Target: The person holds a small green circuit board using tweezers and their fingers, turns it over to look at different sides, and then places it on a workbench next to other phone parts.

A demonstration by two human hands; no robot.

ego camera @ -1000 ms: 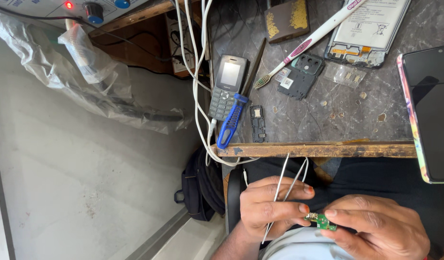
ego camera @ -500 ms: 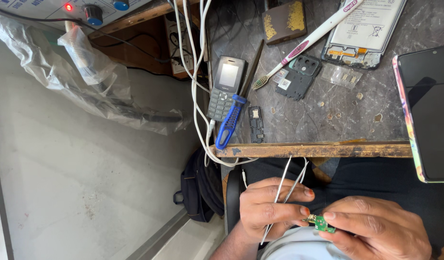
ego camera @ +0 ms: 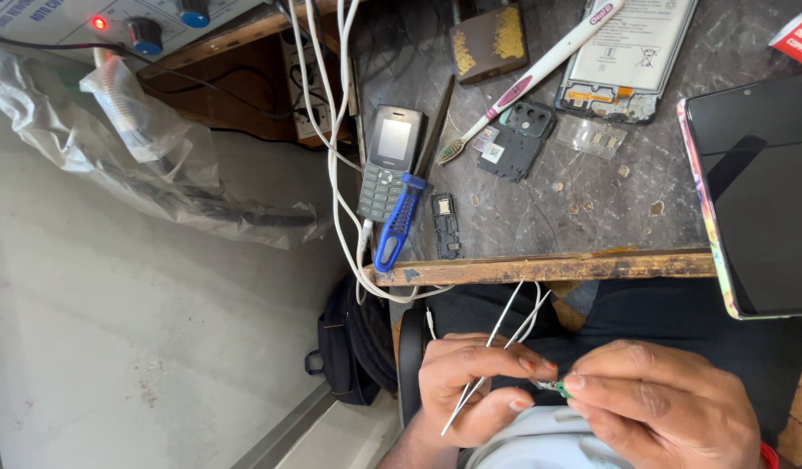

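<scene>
Dark stone-topped workbench with a worn wooden front edge; I log the work as held below that edge, over my lap.

Item 1: small green circuit board, pinched between both hands, which are together at the bench's 6 o'clock. Right hand grips it by the fingertips.

Item 2: left hand, closed round slim metal tweezers, whose tips I cannot see meeting the board.

Item 3: at the board's 12 o'clock, loose white cables hanging over the edge.

Item 4: at 11 o'clock, a grey keypad phone and a blue-handled tool, both near the brink.

Item 5: at 1 o'clock, a toothbrush, an opened phone back, and a black smartphone overhanging.

Risks, as I judge them: the board could slip from so light a pinch and drop to the floor; a tweezer slip could scratch it; an elbow snagging the cables could drag the phone off.
</scene>
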